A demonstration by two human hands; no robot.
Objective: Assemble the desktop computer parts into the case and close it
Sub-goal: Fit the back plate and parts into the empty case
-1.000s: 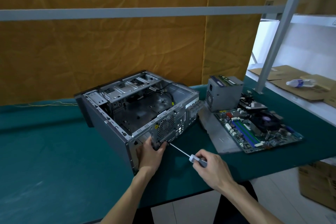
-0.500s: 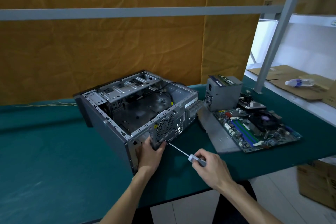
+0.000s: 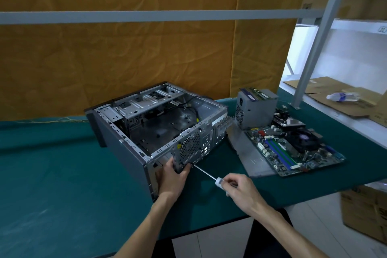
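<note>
Item: case (image 3: 129,148), open side up on the green table (image 3: 52,184). My left hand (image 3: 172,178) grips its rear fan corner to brace it; my right hand (image 3: 240,189) wraps the screwdriver (image 3: 206,173), tip at a rear screw. Motherboard (image 3: 293,148) waits alongside, uninstalled.

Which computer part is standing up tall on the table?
The grey power supply box. It stands upright, while the motherboard beside it lies flat.

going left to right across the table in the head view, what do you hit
computer case → left hand → screwdriver → right hand → motherboard → water bottle, off on the shelf
</note>
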